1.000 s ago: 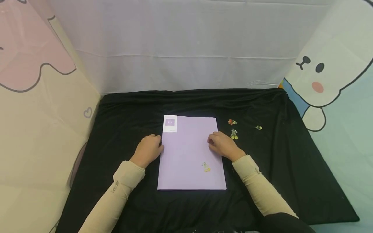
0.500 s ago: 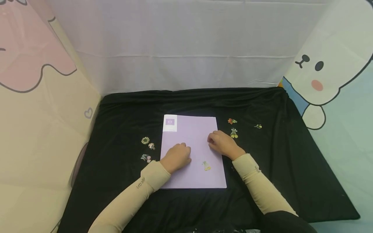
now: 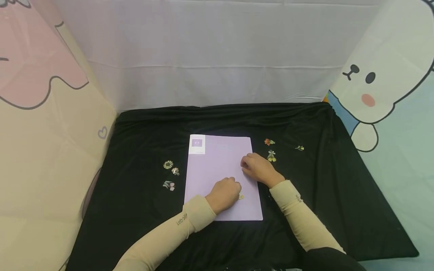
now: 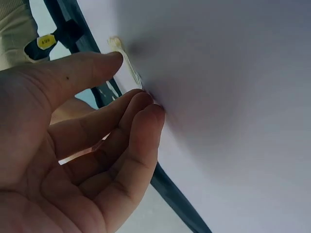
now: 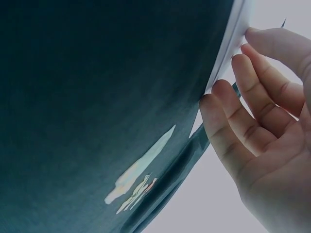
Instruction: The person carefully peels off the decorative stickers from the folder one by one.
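A light purple folder with a white label in its far left corner lies on black cloth. My left hand is over its lower right part, fingertips against the cover. Beneath that hand lies a small yellow flower cutout, mostly hidden in the head view. In the left wrist view the cutout lies flat, with the thumb over one end and the fingertips by the other; a gap separates thumb and fingers. At the folder's right edge rests my right hand; the right wrist view shows its fingertips touching that edge.
Left of the folder lie a round wreath-like cutout, a small pale one and a pink flower cutout. To its right are red, yellow and yellow-green flower cutouts. A white curtain hangs behind.
My left hand has left the folder's left edge and moved right and nearer, over the yellow flower cutout. The cutouts on the left are now uncovered. My right hand has stayed in place.
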Demonstrator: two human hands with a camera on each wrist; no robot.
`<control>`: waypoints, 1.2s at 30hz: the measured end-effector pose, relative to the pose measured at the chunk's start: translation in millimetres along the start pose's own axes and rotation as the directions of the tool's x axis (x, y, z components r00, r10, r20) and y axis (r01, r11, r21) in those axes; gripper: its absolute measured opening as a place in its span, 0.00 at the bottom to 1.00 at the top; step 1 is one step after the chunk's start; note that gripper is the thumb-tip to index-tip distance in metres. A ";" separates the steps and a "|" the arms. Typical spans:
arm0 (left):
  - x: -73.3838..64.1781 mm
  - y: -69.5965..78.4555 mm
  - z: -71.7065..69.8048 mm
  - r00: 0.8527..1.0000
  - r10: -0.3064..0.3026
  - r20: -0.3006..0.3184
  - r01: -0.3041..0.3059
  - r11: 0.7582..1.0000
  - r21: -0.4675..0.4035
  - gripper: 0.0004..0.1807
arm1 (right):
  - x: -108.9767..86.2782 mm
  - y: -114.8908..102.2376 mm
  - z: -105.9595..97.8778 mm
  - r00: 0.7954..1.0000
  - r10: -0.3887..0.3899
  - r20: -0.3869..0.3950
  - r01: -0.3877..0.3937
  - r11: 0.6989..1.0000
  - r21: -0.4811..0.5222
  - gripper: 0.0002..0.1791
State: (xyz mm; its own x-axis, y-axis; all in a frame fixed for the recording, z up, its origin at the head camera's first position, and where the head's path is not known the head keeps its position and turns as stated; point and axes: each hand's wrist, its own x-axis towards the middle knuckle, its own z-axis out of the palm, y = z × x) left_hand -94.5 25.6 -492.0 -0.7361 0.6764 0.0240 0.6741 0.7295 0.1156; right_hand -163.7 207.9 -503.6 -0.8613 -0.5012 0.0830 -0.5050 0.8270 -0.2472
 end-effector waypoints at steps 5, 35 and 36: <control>1.4 5.3 0.8 1.000 -0.007 0.000 0.007 1.000 0.016 0.06 | -0.3 1.2 0.4 1.000 -0.015 -0.010 0.015 1.000 0.001 0.04; 3.4 -6.5 2.3 0.999 0.043 -0.023 -0.047 0.982 -0.183 0.03 | 1.1 0.5 -1.7 1.000 -0.010 0.015 0.010 1.000 0.003 0.04; 2.8 -7.8 1.9 0.999 0.041 -0.028 -0.046 0.982 -0.181 0.04 | 1.1 0.2 -1.7 1.000 -0.007 0.016 0.007 1.000 0.005 0.04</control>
State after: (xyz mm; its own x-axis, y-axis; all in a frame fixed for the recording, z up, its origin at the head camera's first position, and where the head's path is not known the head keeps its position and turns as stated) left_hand -101.6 22.0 -494.7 -0.7091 0.7028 0.0565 0.6848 0.6674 0.2926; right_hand -164.9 208.0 -501.9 -0.8566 -0.5112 0.0699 -0.5111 0.8220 -0.2513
